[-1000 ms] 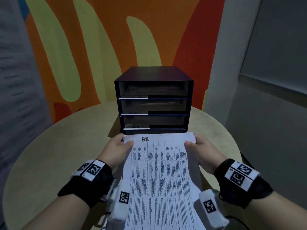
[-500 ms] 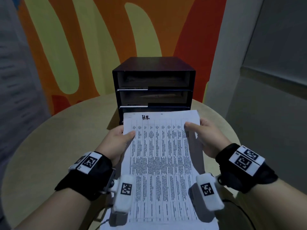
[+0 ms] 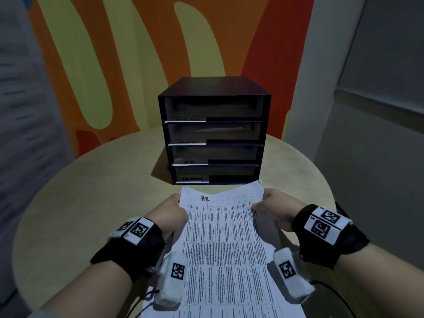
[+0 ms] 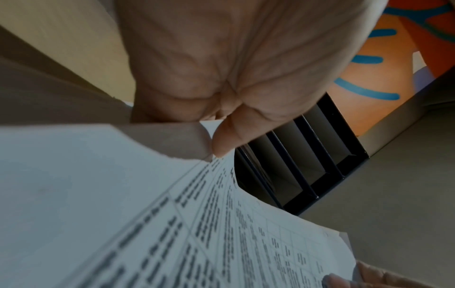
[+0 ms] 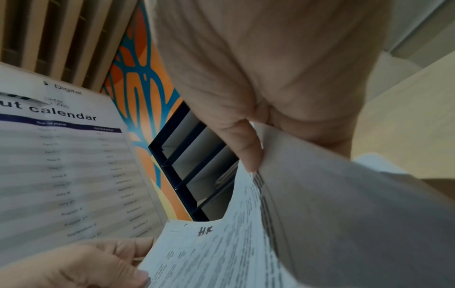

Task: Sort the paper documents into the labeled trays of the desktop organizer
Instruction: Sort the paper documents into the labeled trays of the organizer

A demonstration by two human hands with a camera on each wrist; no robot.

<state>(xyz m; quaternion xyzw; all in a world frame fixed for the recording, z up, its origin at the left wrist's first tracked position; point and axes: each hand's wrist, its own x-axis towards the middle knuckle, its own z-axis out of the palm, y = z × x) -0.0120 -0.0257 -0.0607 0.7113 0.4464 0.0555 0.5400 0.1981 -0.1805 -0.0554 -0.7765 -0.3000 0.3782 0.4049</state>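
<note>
You've got the HR sheet (image 3: 226,239) pinched on both sides, left hand (image 3: 171,214) on its left edge and right hand (image 3: 274,211) on its right edge, thumbs on top of the printed table. Compared to half a second ago, the paper has come back down and toward you: back then its top edge was up covering the lower trays of the organizer (image 3: 214,131), now it sits just in front of the bottom tray, so all four tray fronts and their white label strips are visible again. The top edge also sags in the middle now, where it looked flat before. The organizer stands toward the far edge of the round table (image 3: 75,198), and the sheet hangs over the near edge between your wrists. In the right wrist view there's another printed page (image 5: 64,161) with "calendar" on it off beyond your left hand; can't tell what it's resting on.
</note>
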